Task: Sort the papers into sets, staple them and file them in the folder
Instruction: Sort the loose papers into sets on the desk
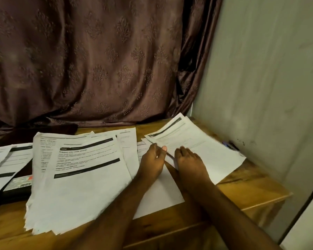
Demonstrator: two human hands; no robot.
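White papers (83, 181) printed with black bars and grey text; honey-brown wooden table (251, 188); plum-brown curtain (90, 65) embossed with damask motifs; pale grey-green wall (269, 73).

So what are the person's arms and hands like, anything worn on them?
Both forearms are bare as far as the picture shows: no sleeves, watch, bracelet or gloves. No rings show on the left hand or the right hand. One pale thumbnail shows.

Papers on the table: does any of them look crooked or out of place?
Yes. The sheets under the right hand lie turned at an angle to the big pile, whose lower edges are fanned and uneven. At the left, some sheets half cover a dark box.
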